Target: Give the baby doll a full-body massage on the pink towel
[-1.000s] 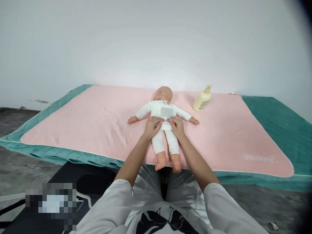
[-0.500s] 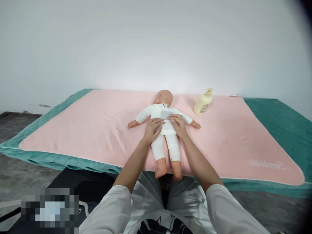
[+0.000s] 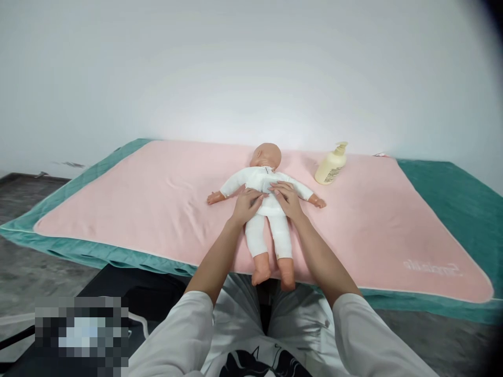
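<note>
A baby doll (image 3: pixel 271 209) in a white cloth suit lies face down, its arms spread and its feet toward me. My left hand (image 3: pixel 247 204) rests on the left side of its back, fingers stretched toward the middle. On the right side of the back lies my right hand (image 3: pixel 287 199), flat, with fingers pointing inward. The fingertips of both hands come near each other at mid-back. Neither hand grasps anything.
Under the doll is a pink blanket (image 3: pixel 353 235) over a green padded cover (image 3: pixel 451 193). A cream pump bottle (image 3: pixel 330 167) stands right of the doll's head. Behind rises a white wall (image 3: pixel 251 68). A black chair or bag (image 3: pixel 133 293) is at lower left.
The view has shifted slightly. My hands stay on the doll's back, with the fingers lying a little flatter. The doll and the bottle have not visibly been moved.
</note>
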`<state>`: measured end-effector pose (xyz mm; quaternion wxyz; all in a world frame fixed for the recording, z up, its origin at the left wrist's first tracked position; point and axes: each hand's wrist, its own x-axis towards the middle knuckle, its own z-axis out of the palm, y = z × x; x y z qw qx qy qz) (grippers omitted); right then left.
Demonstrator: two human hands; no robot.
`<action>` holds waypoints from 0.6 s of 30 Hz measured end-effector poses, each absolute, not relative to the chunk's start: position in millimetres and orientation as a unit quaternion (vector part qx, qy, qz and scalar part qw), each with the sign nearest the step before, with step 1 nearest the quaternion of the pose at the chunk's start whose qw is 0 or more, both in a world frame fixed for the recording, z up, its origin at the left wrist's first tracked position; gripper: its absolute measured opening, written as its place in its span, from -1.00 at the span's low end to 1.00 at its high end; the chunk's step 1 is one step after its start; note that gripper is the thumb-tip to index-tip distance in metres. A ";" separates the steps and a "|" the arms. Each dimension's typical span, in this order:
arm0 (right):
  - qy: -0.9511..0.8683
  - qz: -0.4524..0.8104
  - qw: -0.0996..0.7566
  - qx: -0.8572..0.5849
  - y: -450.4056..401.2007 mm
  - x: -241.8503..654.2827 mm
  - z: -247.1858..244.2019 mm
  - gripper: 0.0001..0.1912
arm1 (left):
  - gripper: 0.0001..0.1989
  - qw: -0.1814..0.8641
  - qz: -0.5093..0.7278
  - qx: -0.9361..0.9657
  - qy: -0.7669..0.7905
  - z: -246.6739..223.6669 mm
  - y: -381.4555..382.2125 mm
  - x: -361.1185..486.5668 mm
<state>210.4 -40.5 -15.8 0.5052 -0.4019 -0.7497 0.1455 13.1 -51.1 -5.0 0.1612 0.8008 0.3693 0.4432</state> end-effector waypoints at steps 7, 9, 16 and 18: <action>-0.737 0.142 0.528 -0.397 -31.0 210.6 -14.7 -0.68 | -0.61 0.211 0.473 0.787 0.334 7.8 -33.2 9.8; -0.742 0.139 0.521 -0.398 -29.5 210.8 -15.3 -0.67 | -0.64 0.211 0.486 0.790 0.308 9.4 -30.9 10.1; -0.769 0.155 0.484 -0.388 -24.8 211.3 -11.0 -0.60 | -0.65 0.183 0.495 0.792 0.307 6.3 -33.0 11.3; -0.770 0.157 0.480 -0.391 -25.4 210.9 -8.6 -0.59 | -0.64 0.184 0.492 0.787 0.325 4.7 -31.9 11.1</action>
